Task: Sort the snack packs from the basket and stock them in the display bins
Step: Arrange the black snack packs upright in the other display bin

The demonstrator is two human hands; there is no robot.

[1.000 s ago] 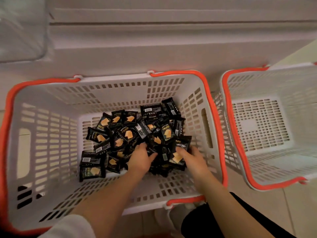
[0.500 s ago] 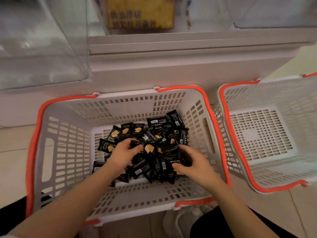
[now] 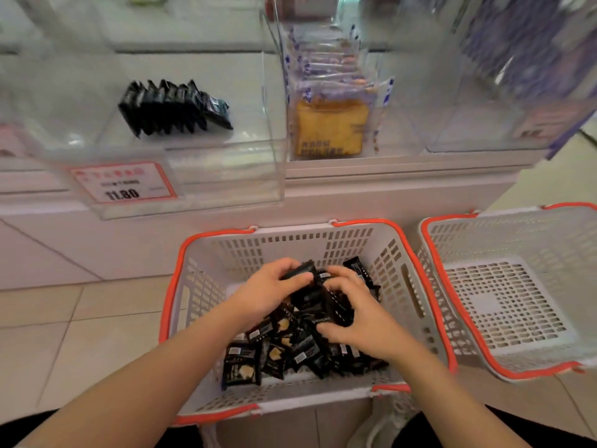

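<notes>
Between the two hands, a bunch of black snack packs (image 3: 318, 297), clamped from both sides and raised a little above the loose heap. On the near side of it, left hand (image 3: 269, 291), fingers curled over the top of the bunch, thumb tucked against its side. On the far side, right hand (image 3: 358, 313), fingers curled in against the packs, pressing them toward the left hand. Directly beneath the grip, more black packs (image 3: 274, 354) scattered flat on the floor of a white slotted basket (image 3: 300, 240) with orange rim, some showing a yellow cracker picture. To the right of the grip, just beside the first basket, a second white basket (image 3: 504, 305) of the same kind, bare mesh floor showing. Up and to the left of the grip, a clear display bin (image 3: 226, 176) holding a short upright row of black packs (image 3: 174, 106), with a red-bordered price tag (image 3: 122, 184) on its front reading 11.80. Straight above the grip, another clear bin (image 3: 387, 137) with blue-and-white wrapped packs (image 3: 329, 67) and a yellow pack (image 3: 331, 129) at the front. Beyond that, to the right, blurred purple goods, kind not discernible.
</notes>
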